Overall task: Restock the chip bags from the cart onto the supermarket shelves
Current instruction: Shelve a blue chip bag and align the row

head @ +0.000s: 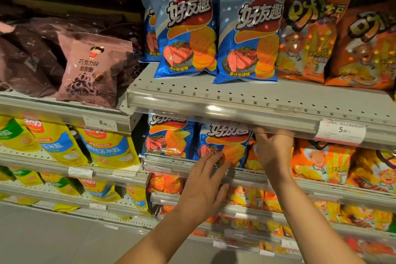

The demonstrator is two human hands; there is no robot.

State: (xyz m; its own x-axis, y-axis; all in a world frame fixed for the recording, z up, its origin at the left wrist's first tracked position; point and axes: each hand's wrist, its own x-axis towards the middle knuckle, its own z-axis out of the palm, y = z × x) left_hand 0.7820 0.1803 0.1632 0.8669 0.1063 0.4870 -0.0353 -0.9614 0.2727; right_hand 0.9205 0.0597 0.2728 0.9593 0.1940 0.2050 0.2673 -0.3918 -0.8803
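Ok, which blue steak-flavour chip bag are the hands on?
The right-hand blue chip bag on the second shelf; left hand touches its bottom, right hand its right edge.

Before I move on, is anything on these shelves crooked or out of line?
Yes. The pink snack bag on the upper left shelf leans tilted against dark bags lying slumped behind it. The blue chip bags beside it stand upright. Nothing looks spilled or torn.
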